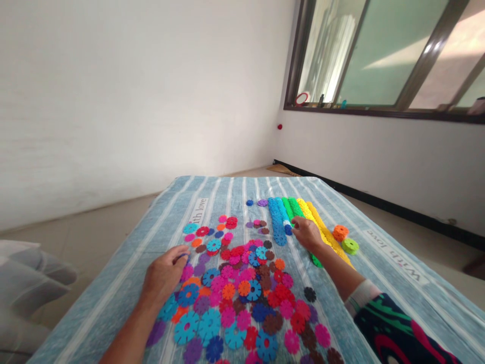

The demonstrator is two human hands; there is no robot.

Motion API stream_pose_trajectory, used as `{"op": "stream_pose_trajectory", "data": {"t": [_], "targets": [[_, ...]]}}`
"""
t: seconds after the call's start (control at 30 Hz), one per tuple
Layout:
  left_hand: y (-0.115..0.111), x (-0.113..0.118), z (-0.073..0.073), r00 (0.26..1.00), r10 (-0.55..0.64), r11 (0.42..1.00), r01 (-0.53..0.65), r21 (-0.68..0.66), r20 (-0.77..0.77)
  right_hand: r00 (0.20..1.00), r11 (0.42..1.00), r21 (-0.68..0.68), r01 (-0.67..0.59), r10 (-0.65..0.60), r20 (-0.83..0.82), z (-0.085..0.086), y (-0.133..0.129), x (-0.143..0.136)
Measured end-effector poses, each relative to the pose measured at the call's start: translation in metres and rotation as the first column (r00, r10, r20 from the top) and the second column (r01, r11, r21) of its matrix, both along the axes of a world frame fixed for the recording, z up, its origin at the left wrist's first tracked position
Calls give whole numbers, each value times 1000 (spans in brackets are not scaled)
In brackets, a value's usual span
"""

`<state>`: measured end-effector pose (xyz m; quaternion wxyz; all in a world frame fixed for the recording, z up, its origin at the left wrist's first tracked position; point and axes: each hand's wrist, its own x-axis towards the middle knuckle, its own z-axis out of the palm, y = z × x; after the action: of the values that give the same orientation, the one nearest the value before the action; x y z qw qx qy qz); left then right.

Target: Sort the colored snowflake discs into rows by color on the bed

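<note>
The striped cloth (pixel 113 283), lettered "With love" by its right edge and "ith love" farther left, bears uncountable loose discs (pixel 229 290) toward its near edge, six rows (pixel 293 205) (two blue, two green, two yellow) and two stacks (pixel 340 232). The left hand (pixel 163 275) pinches a dark disc (pixel 184 256); whether the right hand (pixel 307 233) grips a blue disc (pixel 288 230), I cannot tell.

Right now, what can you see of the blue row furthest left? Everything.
The blue row is a long line of thin, notched, flower-shaped discs, plastic by the look, packed closely together. It lies lengthwise on the striped cloth, running away from the wearer, with a disc face showing at its near end. A second blue row lies alongside on its right. The right hand is just to the right of its near part; no finger visibly touches it.
</note>
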<state>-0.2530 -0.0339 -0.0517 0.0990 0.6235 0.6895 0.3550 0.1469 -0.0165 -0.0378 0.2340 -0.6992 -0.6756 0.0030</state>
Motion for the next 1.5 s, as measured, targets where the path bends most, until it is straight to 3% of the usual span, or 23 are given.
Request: {"op": "stream_pose_trajectory", "data": {"t": [0.27, 0.57, 0.87, 1.17, 1.5], "targets": [[0, 1, 2, 999, -39, 997, 41, -64, 35, 985, 985, 22, -170, 170, -7, 1, -40, -38], [0, 1, 1, 998, -44, 998, 46, -33, 40, 881, 885, -45, -463, 465, 86, 3, -77, -104], [-4, 6, 3, 996, -57, 997, 60, -41, 68, 797, 798, -49, -600, 602, 53, -6, -115, -101], [-2, 5, -2, 994, -60, 997, 63, -37, 87, 876, 874, -84, -479, 482, 29, 2, -110, -86], [-2, 3, -3, 994, -63, 997, 67, -35, 90, 886, 891, -175, -418, 443, 139, 8, -72, -100]]}}
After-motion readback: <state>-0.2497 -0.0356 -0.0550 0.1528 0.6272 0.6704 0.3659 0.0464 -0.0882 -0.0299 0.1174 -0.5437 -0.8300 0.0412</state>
